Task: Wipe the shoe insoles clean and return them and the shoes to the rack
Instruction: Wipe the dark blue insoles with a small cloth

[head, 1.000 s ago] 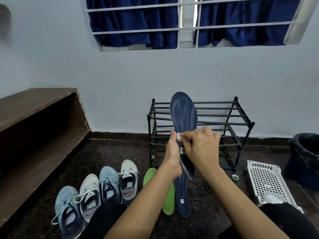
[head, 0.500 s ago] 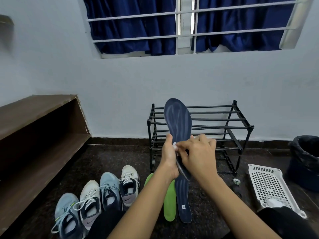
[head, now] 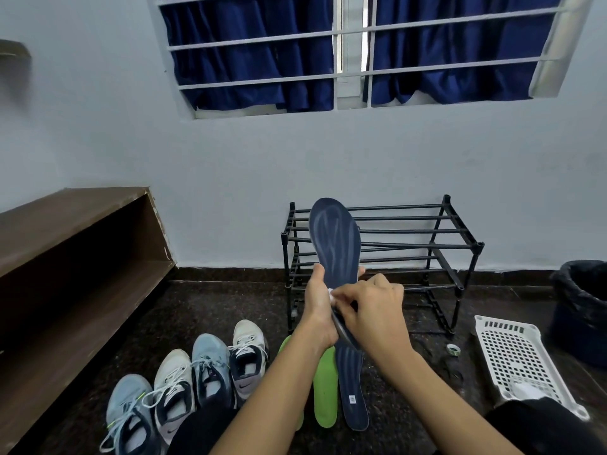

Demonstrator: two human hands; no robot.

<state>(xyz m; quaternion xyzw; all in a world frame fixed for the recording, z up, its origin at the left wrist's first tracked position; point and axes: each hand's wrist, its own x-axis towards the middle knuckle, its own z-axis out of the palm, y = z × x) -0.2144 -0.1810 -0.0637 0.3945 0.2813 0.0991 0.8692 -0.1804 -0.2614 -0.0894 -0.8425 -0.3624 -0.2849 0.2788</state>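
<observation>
Step in hand: wiping. Left hand (head: 320,300) grips the dark blue insole (head: 335,238) at its waist. Right hand (head: 371,310) pinches a small white wad (head: 331,294) against the insole's near face. The wad is mostly hidden, probably tissue or cloth.

Insole is held in the air, in front of the black rack (head: 427,244). Long axis near vertical: toe end up, leaning slightly left; heel down, behind the right hand.

To do it well: brace from behind, stroke along the length, and press lightly so the insole does not buckle.

Second blue insole (head: 353,389), green insoles (head: 325,395) and shoes (head: 210,366) lie on the near floor.
</observation>
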